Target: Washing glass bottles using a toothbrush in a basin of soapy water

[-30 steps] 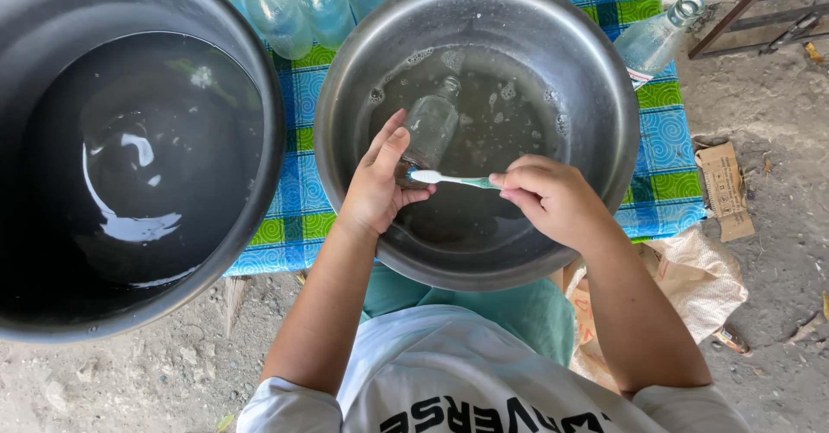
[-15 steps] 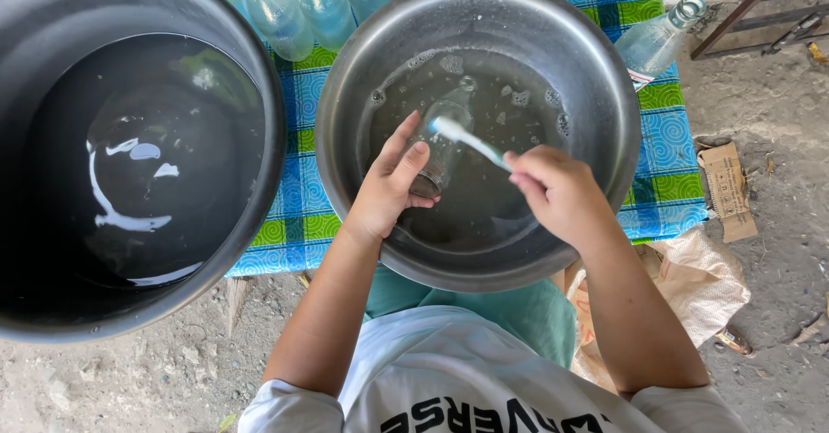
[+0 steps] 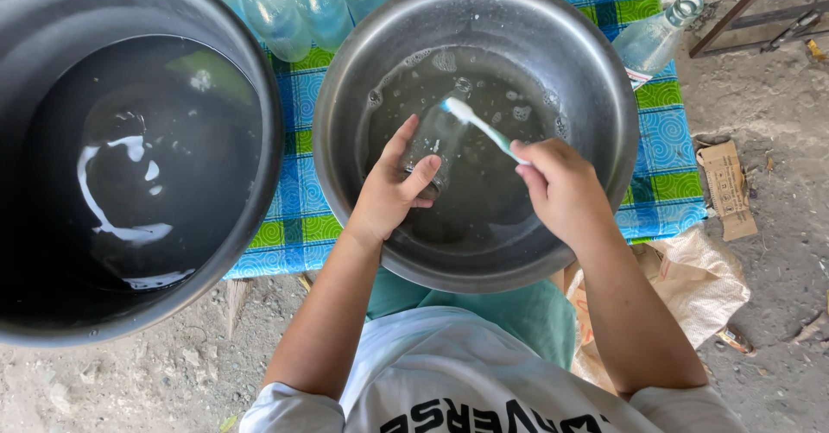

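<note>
**Bottle Scrubbed Over Metal Basin**

Left hand [image 3: 393, 193] closed around a small clear glass bottle [image 3: 438, 144], held inside the metal basin [image 3: 604, 96] just above its soapy water. Right hand [image 3: 560, 187] pinched shut on a toothbrush [image 3: 479, 126], bristle end touching the bottle near its upper part. Left of the basin, touching its rim, a large dark tub [image 3: 259, 79] holding water. Beyond the basin, more clear bottles [image 3: 294, 10] lying on a blue-green checked cloth [image 3: 665, 96].
</note>
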